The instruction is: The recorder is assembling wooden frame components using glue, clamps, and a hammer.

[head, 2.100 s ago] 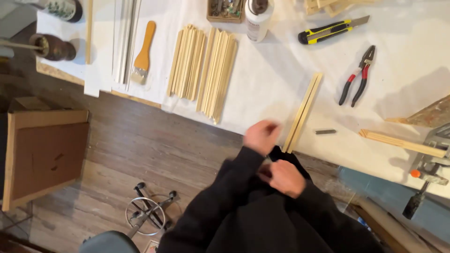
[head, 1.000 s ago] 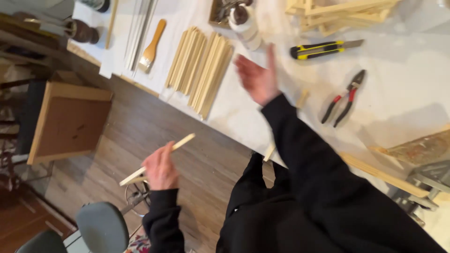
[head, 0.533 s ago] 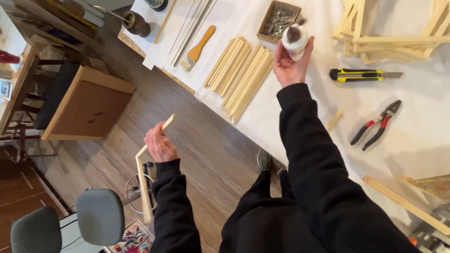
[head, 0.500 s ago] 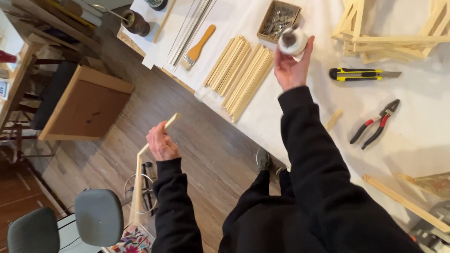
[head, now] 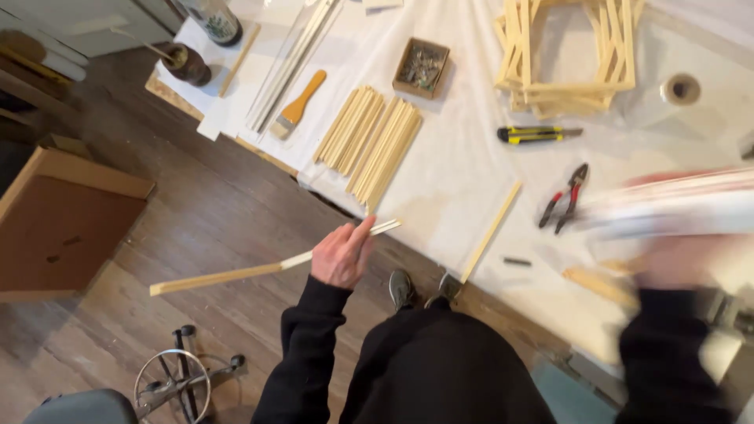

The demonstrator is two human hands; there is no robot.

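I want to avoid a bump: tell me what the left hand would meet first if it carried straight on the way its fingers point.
The left hand, gripping a long wooden strip, points up and right toward the table's edge. First in that line is probably the bundle of wooden sticks, though depth is unclear from this view.

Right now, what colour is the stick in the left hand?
Pale, light wood colour: the long stick in the left hand, seen in the head view.

The left hand (head: 342,255), at lower centre of the frame, is closed with fingers extended upward, black sleeve bent. The right hand (head: 679,259), at right, is blurred.
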